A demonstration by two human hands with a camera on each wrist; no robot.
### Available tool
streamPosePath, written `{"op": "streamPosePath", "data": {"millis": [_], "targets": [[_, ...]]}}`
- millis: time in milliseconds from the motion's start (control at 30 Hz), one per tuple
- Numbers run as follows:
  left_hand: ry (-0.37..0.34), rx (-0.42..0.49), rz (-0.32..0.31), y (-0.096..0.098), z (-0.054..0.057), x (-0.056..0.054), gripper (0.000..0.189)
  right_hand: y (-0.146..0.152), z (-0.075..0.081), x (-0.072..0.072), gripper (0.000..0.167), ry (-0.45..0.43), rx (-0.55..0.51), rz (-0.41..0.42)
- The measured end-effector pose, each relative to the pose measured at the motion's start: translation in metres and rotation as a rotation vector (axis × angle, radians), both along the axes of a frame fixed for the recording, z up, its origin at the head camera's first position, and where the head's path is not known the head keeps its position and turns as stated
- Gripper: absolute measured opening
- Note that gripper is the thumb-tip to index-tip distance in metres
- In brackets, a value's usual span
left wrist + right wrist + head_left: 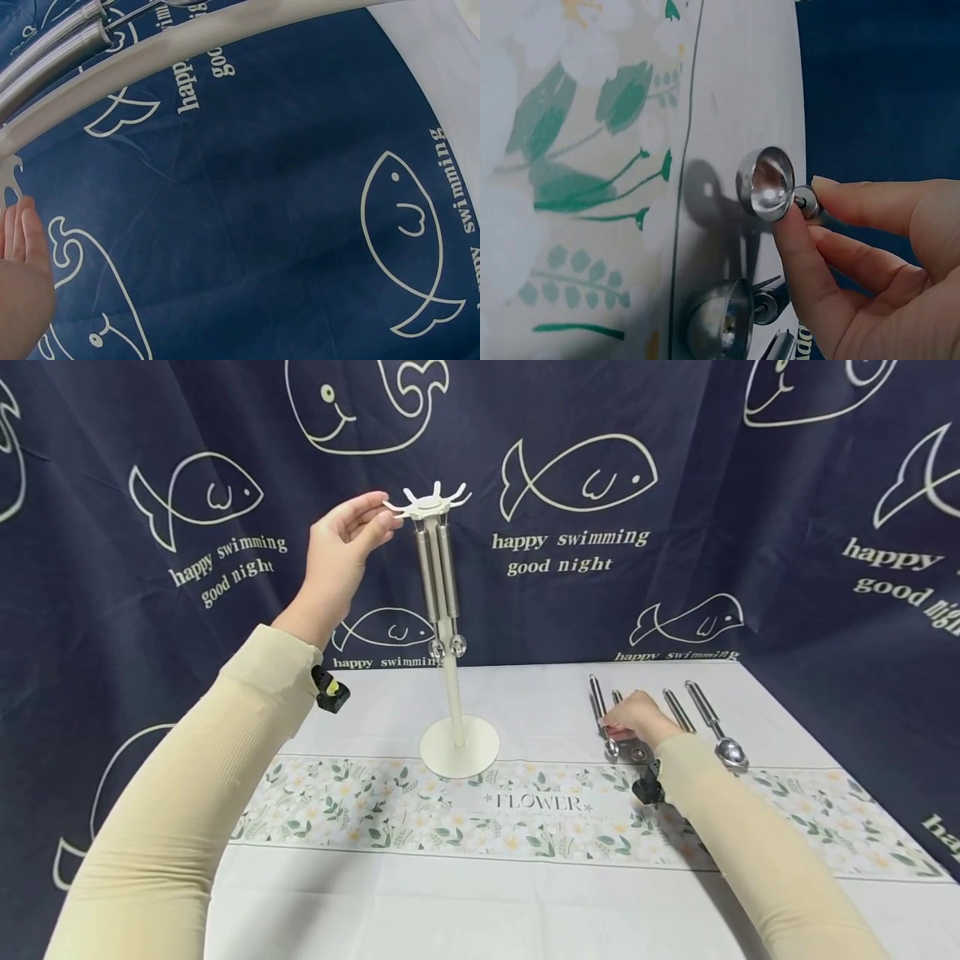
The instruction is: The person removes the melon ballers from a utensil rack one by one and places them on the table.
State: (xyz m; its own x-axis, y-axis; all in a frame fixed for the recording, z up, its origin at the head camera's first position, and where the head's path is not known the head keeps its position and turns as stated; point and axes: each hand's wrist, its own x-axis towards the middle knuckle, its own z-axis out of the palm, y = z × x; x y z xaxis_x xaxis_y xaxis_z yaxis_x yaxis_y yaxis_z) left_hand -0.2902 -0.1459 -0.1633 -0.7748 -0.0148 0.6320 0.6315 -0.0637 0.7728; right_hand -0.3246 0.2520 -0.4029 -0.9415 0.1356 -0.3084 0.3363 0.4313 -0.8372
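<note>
A white utensil stand [452,685] with a ring of hooks on top rises from a round base. Several steel scoops with slim handles [447,568] hang from it. My left hand [341,547] pinches the tip of one left-side hook between thumb and fingers; only part of this hand [22,277] shows in the left wrist view. On the right of the table, my right hand [637,717] pinches a steel melon baller [597,697] near its neck. Its small round bowl [766,184] faces the right wrist camera, apart from its shadow on the cloth.
Beside the right hand lies another small scoop [724,322]. Further right are a steel handle [677,708] and a larger ice cream scoop [716,727]. A flowered runner [540,822] crosses the white table [375,893]. A dark blue curtain [480,410] with fish drawings hangs behind.
</note>
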Motion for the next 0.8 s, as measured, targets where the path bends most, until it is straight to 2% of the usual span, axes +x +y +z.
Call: {"op": "streamPosePath", "data": {"millis": [167, 300, 533, 700, 800], "targets": [[0.011, 0.003, 0.003, 0.001, 0.0, 0.0, 0.037, 0.0, -0.008, -0.003, 0.042, -0.01, 0.024, -0.012], [0.023, 0.01, -0.002, 0.001, 0.0, 0.0, 0.036, -0.001, -0.012, -0.003, 0.04, 0.022, 0.05, -0.043], [0.033, 0.007, 0.015, 0.001, -0.002, 0.0, 0.035, -0.007, -0.015, -0.002, 0.041, 0.043, 0.152, -0.076], [0.035, 0.002, 0.019, 0.002, -0.003, 0.001, 0.034, -0.007, -0.017, -0.005, 0.035, 0.029, 0.214, -0.076], [0.035, -0.005, 0.025, 0.003, -0.002, 0.002, 0.034, -0.008, -0.016, -0.003, 0.034, 0.03, 0.216, -0.07]]}}
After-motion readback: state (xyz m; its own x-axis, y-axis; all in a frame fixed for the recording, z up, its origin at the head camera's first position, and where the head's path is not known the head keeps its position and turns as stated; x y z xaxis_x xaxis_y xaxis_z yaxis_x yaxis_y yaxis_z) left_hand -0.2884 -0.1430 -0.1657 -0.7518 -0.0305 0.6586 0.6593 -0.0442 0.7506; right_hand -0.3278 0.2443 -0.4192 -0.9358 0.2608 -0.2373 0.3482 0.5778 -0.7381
